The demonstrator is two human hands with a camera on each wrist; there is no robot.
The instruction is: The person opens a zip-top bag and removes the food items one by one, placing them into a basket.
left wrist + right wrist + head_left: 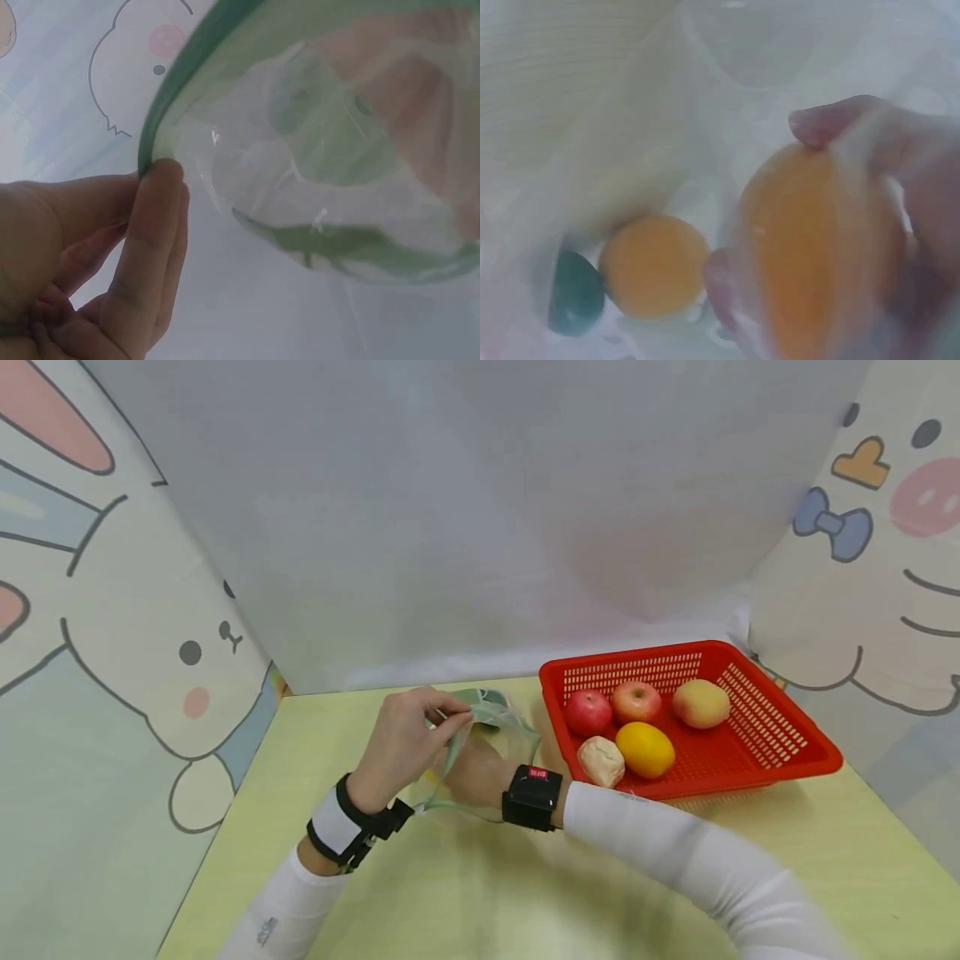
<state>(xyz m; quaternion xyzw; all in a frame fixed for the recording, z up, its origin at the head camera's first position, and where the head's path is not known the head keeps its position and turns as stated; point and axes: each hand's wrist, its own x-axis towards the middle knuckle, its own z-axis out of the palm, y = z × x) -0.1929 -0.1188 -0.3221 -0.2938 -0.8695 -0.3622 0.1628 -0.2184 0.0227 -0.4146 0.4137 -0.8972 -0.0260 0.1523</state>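
Note:
A clear plastic bag (337, 240) with a green rim stands open over the table, left of the red basket. My left hand (408, 735) pinches its rim between thumb and fingers, as the left wrist view also shows. My right hand (480, 774) reaches into the bag. There it grips a large orange-coloured fruit (799, 255), thumb and fingers round it, partly veiled by the film. Beside it in the bag are a round orange fruit (654, 266) and a dark green rounded thing (577, 294), whose kind I cannot tell.
The red basket (555, 665) at right holds a dark red fruit (588, 712), an apple (637, 702), a pale yellow-pink fruit (701, 703), a lemon-yellow fruit (645, 750) and a cream-coloured bulb (601, 762). Printed cloth walls surround the pale yellow table (420, 893).

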